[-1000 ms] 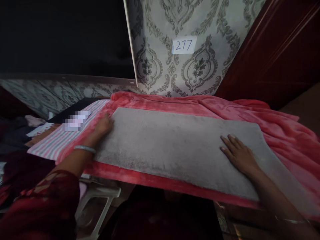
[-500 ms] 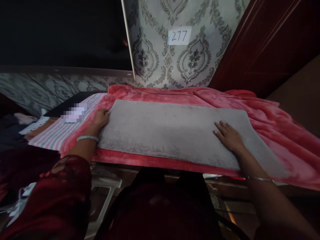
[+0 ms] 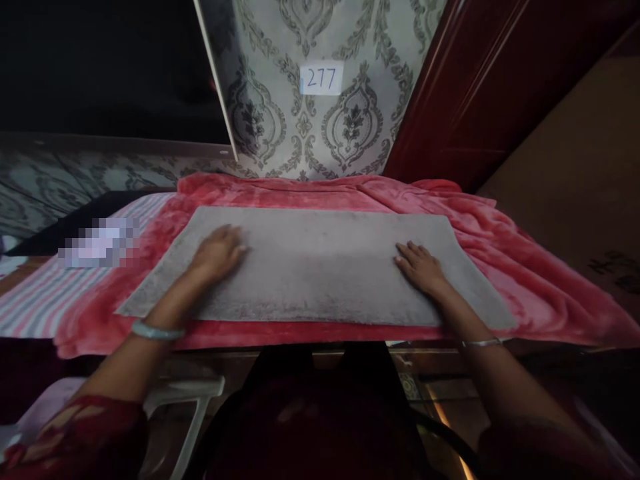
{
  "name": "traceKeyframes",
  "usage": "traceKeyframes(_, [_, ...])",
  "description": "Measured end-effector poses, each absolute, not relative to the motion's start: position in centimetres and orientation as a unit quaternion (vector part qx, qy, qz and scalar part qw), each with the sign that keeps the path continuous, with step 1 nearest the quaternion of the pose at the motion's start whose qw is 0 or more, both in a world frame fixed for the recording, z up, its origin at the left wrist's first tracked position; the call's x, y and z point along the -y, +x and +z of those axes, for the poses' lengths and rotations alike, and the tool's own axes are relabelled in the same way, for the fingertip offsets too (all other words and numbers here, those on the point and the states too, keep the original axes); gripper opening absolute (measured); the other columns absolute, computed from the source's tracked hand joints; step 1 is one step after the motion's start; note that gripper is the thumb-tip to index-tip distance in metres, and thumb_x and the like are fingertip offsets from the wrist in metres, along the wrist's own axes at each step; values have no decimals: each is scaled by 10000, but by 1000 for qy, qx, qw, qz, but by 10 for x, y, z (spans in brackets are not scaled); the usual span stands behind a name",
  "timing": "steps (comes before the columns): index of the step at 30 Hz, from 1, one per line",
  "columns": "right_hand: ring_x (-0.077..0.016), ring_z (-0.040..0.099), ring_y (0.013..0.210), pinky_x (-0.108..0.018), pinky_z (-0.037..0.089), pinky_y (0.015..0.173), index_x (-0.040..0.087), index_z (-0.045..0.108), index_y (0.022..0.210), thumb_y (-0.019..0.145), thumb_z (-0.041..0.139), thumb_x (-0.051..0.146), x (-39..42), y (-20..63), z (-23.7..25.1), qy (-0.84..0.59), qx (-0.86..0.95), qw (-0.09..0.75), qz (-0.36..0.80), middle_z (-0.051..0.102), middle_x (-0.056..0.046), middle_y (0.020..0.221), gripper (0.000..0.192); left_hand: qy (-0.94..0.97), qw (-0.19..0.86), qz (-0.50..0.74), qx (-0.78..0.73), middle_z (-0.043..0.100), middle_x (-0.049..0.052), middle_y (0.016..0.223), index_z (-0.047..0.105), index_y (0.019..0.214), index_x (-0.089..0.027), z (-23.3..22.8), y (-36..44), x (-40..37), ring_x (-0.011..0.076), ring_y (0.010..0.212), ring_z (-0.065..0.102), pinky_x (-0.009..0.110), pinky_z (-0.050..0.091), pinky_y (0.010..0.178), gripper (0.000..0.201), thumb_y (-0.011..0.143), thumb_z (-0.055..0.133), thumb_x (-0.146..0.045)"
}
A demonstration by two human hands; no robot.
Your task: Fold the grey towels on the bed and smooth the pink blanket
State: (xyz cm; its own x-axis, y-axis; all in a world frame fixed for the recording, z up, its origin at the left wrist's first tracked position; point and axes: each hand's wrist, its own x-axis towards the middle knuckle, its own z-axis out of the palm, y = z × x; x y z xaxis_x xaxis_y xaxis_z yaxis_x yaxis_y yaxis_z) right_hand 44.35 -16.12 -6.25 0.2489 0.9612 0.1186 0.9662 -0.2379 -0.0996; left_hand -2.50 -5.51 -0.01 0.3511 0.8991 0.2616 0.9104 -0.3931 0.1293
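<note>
Grey mat lies flat on the pink blanket that covers the bench in front of me, its long side running left to right and its near edge close to the bench's front. My left hand rests palm-down on the mat's left part, fingers spread loosely and flat against the pile, gripping nothing. My right hand presses on the mat's right part in the same way, fingers stretched out and a little apart, also holding nothing. The two hands are well apart, with a bare stretch of mat between them. I wear a pale bangle on the left wrist and a thin silver one on the right. The blanket shows all round the mat and bunches in folds at the right. To the left, beside the blanket, lies a striped cloth. Behind the bench stands a wall with patterned wallpaper, bearing a small label reading 277. A dark wooden panel rises at the right.
</note>
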Motion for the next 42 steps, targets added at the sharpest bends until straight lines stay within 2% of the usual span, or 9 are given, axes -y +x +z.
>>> traceKeyframes(5, [-330, 236, 1508, -623, 280, 1151, 330, 379, 1546, 1016, 299, 543, 189, 374, -56, -700, 707, 95, -35, 274, -45, 1647, 577, -926, -26, -96, 363, 288, 128, 1637, 360, 1541, -231, -28, 66, 108, 313, 1516, 242, 540, 243, 1220, 628, 990, 380, -533])
traceKeyframes(10, [-306, 221, 1516, -589, 230, 1189, 322, 345, 1562, 1015, 334, 550, 203, 347, -64, -686, 722, 94, -25, 296, -23, 1638, 592, -931, -37, -80, 353, 251, 135, 1647, 350, 1548, -240, -50, 87, 134, 347, 1524, 205, 636, 200, 1205, 678, 967, 409, -584])
traceKeyframes(18, [-308, 209, 1522, -618, 223, 1186, 302, 387, 1543, 1007, 386, 537, 200, 345, -56, -694, 713, 95, 11, 283, -52, 1637, 585, -936, -20, -102, 335, 243, 96, 1655, 301, 1562, -325, -55, 80, 128, 347, 1525, 199, 647, 231, 1189, 702, 943, 432, -630])
traceKeyframes(23, [-272, 170, 1535, -594, 188, 1209, 308, 328, 1566, 999, 432, 529, 208, 322, -55, -632, 768, 109, 16, 202, -52, 1661, 618, -941, -16, -104, 322, 255, 48, 1655, 258, 1572, -346, -55, 80, 129, 369, 1525, 176, 679, 228, 1176, 706, 945, 444, -613])
traceKeyframes(28, [-245, 217, 1524, -534, 230, 1221, 295, 294, 1580, 994, 443, 521, 214, 329, -63, -617, 776, 126, 43, 250, -45, 1647, 645, -941, -7, -116, 319, 264, 56, 1651, 241, 1581, -327, -57, 78, 129, 353, 1524, 191, 647, 211, 1200, 739, 937, 460, -617])
traceKeyframes(32, [-263, 259, 1510, -560, 252, 1204, 287, 337, 1567, 1000, 440, 482, 208, 331, -52, -626, 766, 135, 58, 305, -83, 1624, 608, -934, 9, -130, 332, 253, 140, 1645, 155, 1603, -201, -62, 77, 129, 328, 1515, 237, 590, 223, 1219, 872, 919, 461, -649])
traceKeyframes(35, [-256, 213, 1525, -550, 216, 1221, 249, 352, 1563, 1017, 407, 416, 196, 313, -40, -622, 770, 133, 60, 261, -87, 1641, 574, -930, 25, -151, 334, 256, 195, 1633, 109, 1601, -125, -67, 76, 127, 322, 1505, 269, 557, 237, 1224, 968, 895, 477, -677])
traceKeyframes(38, [-240, 186, 1532, -535, 188, 1236, 248, 317, 1576, 1024, 393, 415, 186, 293, -37, -589, 797, 113, 78, 220, -59, 1653, 581, -931, 41, -164, 325, 265, 195, 1629, 127, 1600, -132, -72, 75, 123, 327, 1495, 293, 550, 258, 1214, 964, 887, 488, -673])
traceKeyframes(42, [-239, 156, 1539, -514, 169, 1244, 267, 286, 1585, 1001, 408, 561, 182, 305, -46, -593, 794, 104, 84, 194, -34, 1659, 665, -932, 59, -180, 309, 274, 165, 1633, 228, 1588, -190, -76, 73, 119, 349, 1486, 306, 573, 277, 1195, 885, 885, 500, -654])
